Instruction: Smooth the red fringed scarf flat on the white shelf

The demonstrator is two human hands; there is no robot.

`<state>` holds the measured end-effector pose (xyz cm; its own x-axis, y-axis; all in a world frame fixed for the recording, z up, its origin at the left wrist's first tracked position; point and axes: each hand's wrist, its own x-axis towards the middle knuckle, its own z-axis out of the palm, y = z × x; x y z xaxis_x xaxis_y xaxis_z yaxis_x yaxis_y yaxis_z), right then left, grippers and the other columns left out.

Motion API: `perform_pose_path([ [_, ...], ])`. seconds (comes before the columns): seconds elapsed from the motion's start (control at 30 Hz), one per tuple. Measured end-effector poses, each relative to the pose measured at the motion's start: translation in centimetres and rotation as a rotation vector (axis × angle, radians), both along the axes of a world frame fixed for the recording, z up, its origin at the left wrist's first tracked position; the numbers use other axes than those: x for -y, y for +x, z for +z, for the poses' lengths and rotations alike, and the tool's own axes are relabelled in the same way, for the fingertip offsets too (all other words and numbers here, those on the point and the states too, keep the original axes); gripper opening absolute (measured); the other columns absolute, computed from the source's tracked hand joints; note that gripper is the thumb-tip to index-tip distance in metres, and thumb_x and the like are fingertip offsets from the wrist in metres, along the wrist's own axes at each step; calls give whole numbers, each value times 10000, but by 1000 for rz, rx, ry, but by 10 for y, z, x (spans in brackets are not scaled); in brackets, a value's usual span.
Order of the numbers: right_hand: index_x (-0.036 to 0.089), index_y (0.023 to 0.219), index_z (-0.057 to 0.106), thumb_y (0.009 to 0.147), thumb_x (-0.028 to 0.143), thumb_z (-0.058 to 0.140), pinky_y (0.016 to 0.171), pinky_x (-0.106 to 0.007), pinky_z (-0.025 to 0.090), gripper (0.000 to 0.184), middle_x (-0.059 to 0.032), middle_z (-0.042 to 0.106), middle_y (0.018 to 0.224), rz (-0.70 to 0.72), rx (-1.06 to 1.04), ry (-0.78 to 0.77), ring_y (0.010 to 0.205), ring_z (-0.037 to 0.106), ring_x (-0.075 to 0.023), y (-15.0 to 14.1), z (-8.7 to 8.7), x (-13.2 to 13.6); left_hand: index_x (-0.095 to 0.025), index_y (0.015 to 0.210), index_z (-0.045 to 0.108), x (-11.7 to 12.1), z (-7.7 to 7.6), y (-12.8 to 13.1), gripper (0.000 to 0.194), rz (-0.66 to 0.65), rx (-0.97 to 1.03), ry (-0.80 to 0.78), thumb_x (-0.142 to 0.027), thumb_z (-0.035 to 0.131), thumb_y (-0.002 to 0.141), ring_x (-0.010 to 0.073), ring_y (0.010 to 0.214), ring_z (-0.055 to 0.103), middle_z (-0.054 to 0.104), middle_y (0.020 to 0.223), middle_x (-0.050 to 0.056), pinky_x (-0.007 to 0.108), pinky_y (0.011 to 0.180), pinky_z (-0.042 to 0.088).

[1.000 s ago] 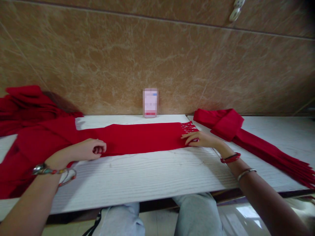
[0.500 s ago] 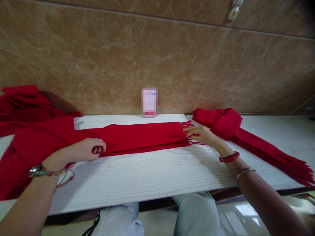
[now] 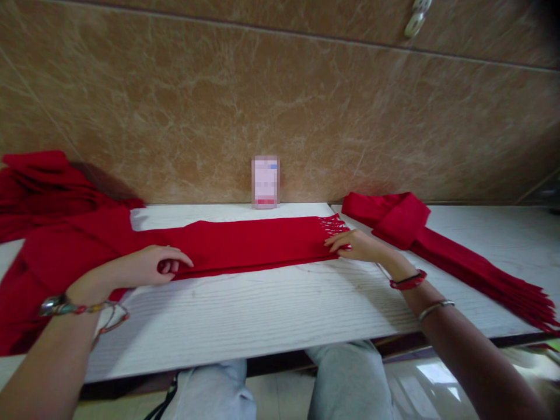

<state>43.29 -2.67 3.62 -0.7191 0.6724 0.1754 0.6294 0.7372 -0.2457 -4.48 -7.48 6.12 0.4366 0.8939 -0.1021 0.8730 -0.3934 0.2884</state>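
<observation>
A long red scarf (image 3: 258, 244) lies folded lengthwise across the white tabletop, its fringe towards the right. My left hand (image 3: 160, 265) is at the near edge of the scarf's left-middle part. Its index finger stretches over the cloth while the other fingers curl in at the edge. At the fringed end, my right hand (image 3: 356, 246) has its fingertips closed on the near corner of the scarf; the thumb is partly hidden. Towards the left, the scarf runs into a loose, wider spread of red cloth (image 3: 70, 245).
A red heap of cloth (image 3: 48, 181) sits at the back left against the brown tiled wall (image 3: 219, 105). A phone-like object (image 3: 265, 182), blurred out, leans on the wall. Another red fringed scarf (image 3: 472, 262), looped over itself, lies at the right. My knees are under the table (image 3: 245, 321).
My left index finger has straightened out over the cloth. My right fingers have shifted slightly towards me, from the middle of the fringe to its near corner, where the loose strands are now gathered.
</observation>
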Motion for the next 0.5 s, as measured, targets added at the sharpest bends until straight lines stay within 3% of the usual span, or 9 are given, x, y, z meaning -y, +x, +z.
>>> perform_pose_path([
  [0.1,203,746,703,649,14,489,806,-307,519,302,-38,703,934,10,36,56,895,643,-184,-3,-2,1,-103,1070,616,1,-1,2,451,-40,1,-192,-166,419,670,105,600,490,575,689,4,157,531,376],
  [0.13,208,747,700,653,16,488,801,-314,522,301,-34,705,921,14,43,90,884,645,-183,-3,-2,1,-97,1073,613,0,0,2,454,-33,-8,-191,-164,410,673,107,601,487,572,689,8,161,533,376],
  [0.23,207,793,696,704,61,500,818,-357,515,260,-47,705,906,-6,1,274,879,642,-198,-4,-4,1,-113,1038,633,-2,2,1,428,-65,-48,-86,-142,381,692,111,632,504,599,757,25,172,576,387],
  [0.37,198,870,687,810,154,473,901,-415,459,227,-79,682,995,-86,-138,553,956,613,-218,2,-5,-2,-119,998,645,-6,6,-2,378,-59,-71,177,-152,381,729,117,679,526,616,832,38,185,635,400],
  [0.43,191,868,687,825,166,462,893,-407,461,230,-86,680,1000,-84,-148,562,953,614,-216,6,-7,-5,-124,977,652,-7,6,-2,363,-61,-88,236,-140,395,722,110,666,527,621,807,28,178,634,402],
  [0.5,185,833,691,814,151,460,833,-382,496,234,-84,698,929,-38,-89,458,893,636,-213,9,-10,-7,-159,901,677,-6,3,2,342,-42,-81,248,-104,423,679,94,646,527,634,769,-3,158,630,401],
])
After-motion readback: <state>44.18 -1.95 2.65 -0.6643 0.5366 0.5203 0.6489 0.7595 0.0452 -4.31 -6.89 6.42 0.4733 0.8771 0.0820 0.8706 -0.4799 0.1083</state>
